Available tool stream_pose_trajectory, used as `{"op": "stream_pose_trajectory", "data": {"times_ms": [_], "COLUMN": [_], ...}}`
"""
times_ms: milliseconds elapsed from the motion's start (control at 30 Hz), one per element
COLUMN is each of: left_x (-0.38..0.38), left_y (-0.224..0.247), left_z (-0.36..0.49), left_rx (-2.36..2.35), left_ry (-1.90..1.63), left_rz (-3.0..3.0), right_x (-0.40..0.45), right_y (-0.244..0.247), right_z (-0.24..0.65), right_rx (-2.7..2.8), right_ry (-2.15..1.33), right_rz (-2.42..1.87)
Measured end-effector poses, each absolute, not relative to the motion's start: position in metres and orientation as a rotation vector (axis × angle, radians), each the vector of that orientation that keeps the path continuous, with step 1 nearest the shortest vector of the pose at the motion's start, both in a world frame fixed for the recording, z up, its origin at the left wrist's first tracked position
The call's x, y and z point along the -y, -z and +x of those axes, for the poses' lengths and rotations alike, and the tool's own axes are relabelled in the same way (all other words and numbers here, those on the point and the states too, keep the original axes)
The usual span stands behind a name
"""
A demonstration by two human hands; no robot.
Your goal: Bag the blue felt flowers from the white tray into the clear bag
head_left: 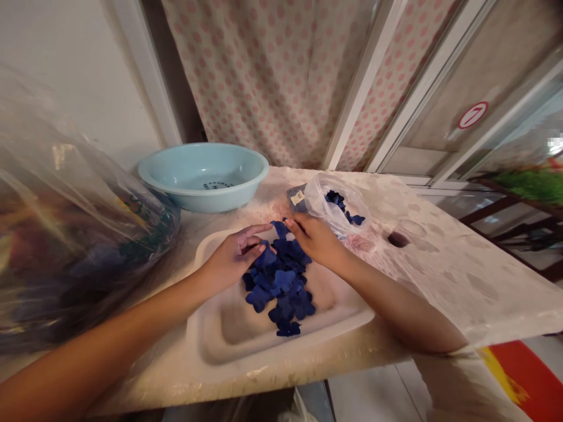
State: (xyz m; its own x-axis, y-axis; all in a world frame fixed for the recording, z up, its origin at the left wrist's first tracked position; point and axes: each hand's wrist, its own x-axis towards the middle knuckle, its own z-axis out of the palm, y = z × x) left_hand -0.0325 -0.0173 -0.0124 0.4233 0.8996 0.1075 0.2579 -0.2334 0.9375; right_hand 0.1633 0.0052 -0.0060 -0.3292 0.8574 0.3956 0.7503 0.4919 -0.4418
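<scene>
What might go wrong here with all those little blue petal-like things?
The blue pieces lie loose in a heap under the left hand and right hand, so a knock might scatter them. The white tray sits close to the table's front edge; a shove that way could tip it. The plastic bag is open, so its pieces might spill.

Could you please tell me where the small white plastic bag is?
In the head view, the small white plastic bag sits on the table right of centre, just beyond the right hand and the white tray.
</scene>
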Motion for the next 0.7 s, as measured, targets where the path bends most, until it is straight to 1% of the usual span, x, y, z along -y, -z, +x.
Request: {"op": "stream_pose_trajectory", "data": {"times_ms": [133, 267, 333, 467, 700], "left_x": [0.021, 0.028, 0.030, 0.028, 0.020], "left_y": [0.010, 0.007, 0.005, 0.006, 0.010], "left_z": [-0.030, -0.028, -0.028, -0.030, -0.032], "left_rx": [-0.909, -0.844, -0.831, -0.859, -0.953], "left_ry": [-0.777, -0.718, -0.718, -0.762, -0.694], "left_rz": [1.576, 1.615, 1.634, 1.644, 1.731], "right_x": [0.008, 0.014, 0.014, 0.011, 0.012], "right_y": [-0.003, -0.005, -0.004, -0.004, -0.005], "right_z": [0.159, 0.155, 0.155, 0.157, 0.157], "right_rx": [2.261, 2.436, 2.433, 2.304, 2.305], "right_ry": [-0.346, -0.522, -0.566, -0.547, -0.544], "right_rz": [-1.044, -0.886, -0.856, -0.840, -0.892]}}
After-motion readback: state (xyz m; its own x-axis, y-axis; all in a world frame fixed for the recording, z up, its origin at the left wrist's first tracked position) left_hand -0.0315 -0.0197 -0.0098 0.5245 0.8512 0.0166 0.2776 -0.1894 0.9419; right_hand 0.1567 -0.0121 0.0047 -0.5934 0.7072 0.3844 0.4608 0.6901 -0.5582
